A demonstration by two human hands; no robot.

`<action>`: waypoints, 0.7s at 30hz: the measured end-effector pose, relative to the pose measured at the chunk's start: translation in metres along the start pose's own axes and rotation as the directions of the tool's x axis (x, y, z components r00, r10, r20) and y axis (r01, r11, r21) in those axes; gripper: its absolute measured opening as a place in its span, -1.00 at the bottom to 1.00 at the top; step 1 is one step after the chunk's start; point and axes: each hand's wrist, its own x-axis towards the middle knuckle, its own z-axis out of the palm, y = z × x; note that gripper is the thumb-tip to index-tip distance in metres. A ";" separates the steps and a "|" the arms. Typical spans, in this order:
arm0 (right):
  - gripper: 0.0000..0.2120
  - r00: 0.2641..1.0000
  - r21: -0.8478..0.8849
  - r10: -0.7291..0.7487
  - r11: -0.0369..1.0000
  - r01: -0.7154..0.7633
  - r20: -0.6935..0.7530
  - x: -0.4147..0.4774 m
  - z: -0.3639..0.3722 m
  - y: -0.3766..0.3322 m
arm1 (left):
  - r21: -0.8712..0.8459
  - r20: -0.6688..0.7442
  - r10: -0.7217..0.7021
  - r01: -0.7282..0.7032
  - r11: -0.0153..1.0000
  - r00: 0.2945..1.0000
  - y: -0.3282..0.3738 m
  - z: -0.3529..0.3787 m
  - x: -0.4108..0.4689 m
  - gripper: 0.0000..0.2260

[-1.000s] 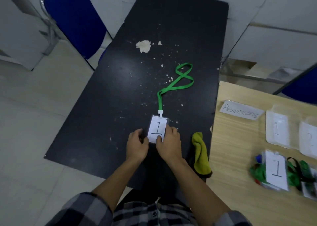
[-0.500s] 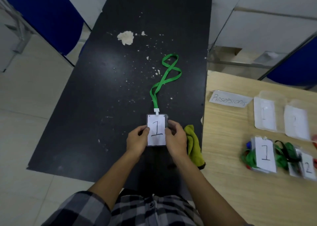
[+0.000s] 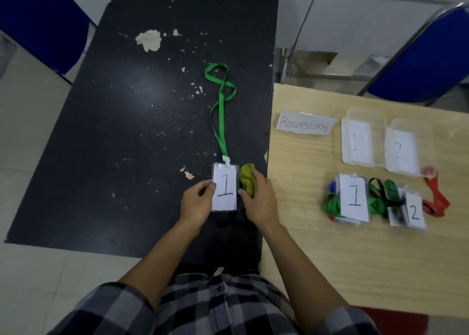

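Badge holder point(image 3: 224, 187) marked "1" is seen lying flat on the black table point(image 3: 127, 131), close to its right edge. Its left side is pinched by the left hand point(image 3: 196, 205). The green lanyard point(image 3: 218, 111) clipped to its top is looped toward the far edge. The yellow-green cloth point(image 3: 247, 179), just beside the holder, is gripped by the right hand point(image 3: 260, 202).
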 end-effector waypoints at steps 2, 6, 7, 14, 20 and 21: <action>-0.47 0.998 0.138 0.054 0.989 -0.055 0.016 0.003 -0.011 0.007 | -0.010 -0.016 -0.018 0.018 1.000 1.000 0.001 0.004 -0.004 -0.89; -0.65 0.970 0.361 0.244 0.904 -0.229 0.004 -0.009 -0.050 0.023 | 0.002 0.022 -0.028 0.028 1.000 0.999 0.001 0.026 -0.012 -0.86; -0.68 0.966 0.375 0.259 0.897 -0.235 -0.013 -0.012 -0.060 0.030 | 0.006 0.039 -0.030 0.030 1.000 0.999 0.001 0.034 -0.014 -0.84; -0.64 0.994 0.193 0.101 0.977 -0.094 -0.029 -0.019 -0.097 0.065 | 0.129 0.089 -0.028 0.016 0.992 0.996 -0.007 0.076 -0.019 -0.79; -0.55 0.972 -0.276 -0.178 0.937 0.215 0.154 0.001 -0.085 0.062 | 0.172 -0.019 -0.037 0.040 0.984 0.999 -0.006 0.079 -0.017 -0.89; -0.56 0.968 -0.328 -0.177 0.917 0.228 0.179 0.004 -0.081 0.059 | 0.172 -0.025 -0.038 0.042 0.984 0.999 -0.005 0.080 -0.016 -0.90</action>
